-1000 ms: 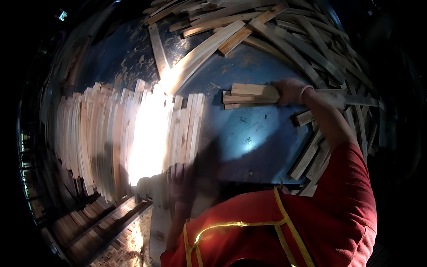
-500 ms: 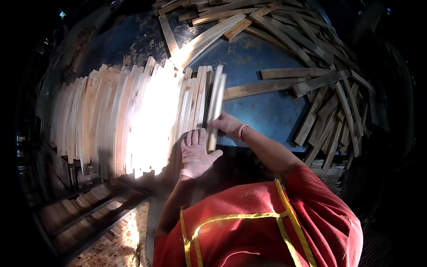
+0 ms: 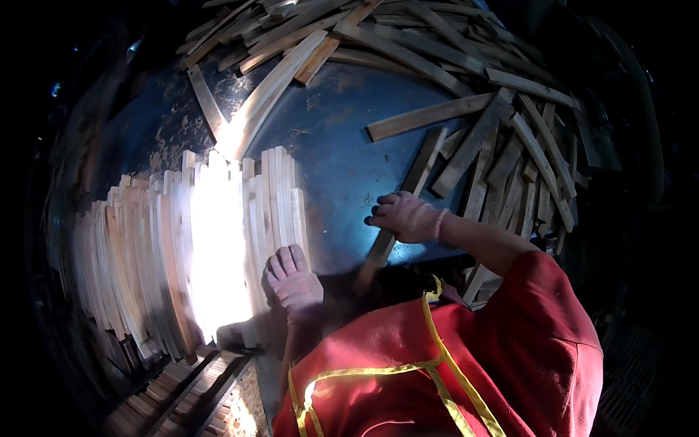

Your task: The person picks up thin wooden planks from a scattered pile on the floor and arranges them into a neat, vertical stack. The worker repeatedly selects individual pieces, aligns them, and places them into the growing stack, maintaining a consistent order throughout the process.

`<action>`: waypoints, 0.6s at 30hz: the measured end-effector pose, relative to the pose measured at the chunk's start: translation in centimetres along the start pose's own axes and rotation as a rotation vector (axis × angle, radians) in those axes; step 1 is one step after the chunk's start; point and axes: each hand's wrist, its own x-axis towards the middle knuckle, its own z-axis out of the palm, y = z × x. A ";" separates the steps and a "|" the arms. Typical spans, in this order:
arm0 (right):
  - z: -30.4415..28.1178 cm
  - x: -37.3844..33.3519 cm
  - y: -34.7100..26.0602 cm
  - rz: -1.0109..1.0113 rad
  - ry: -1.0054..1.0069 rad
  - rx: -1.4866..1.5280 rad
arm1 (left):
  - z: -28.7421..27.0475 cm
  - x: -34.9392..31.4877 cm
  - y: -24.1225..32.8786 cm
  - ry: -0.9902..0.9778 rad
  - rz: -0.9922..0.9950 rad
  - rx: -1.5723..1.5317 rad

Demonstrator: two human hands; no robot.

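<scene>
My left hand (image 3: 293, 282), in a pale pinkish knit glove, lies flat with fingers extended on the near right end of a row of light wooden strips (image 3: 262, 200). The strips stand side by side, their ends uneven. Farther right, my gloved right hand (image 3: 409, 218), with dark fingertips, is closed over a darker wooden strip (image 3: 424, 162). That strip slants across the blue tabletop (image 3: 335, 146), its near end blurred by the table's front edge. Part of the right hand's grip is hidden beneath the palm.
Loose wooden strips (image 3: 539, 138) lie heaped along the right and far sides. Two longer pieces (image 3: 273, 95) meet the row's far end. Glaring light washes out the row's middle (image 3: 218, 247). At lower left, more wood pieces (image 3: 156, 393) sit below dark rails.
My right hand has moved right, from the pale strips beside the row to a darker strip. The pale strips are out of its grip. My left hand stays by the row's end; the view has shifted.
</scene>
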 end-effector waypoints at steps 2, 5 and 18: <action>-0.7 -1.8 2.8 0.293 0.230 0.043 | -1.6 1.3 0.1 -0.040 0.001 0.014; -0.4 -4.9 11.3 1.081 0.599 -0.118 | -3.3 3.0 1.8 0.030 0.087 0.046; -0.3 -9.9 3.7 1.267 0.963 1.154 | -3.7 -2.2 6.2 -0.341 0.117 -0.999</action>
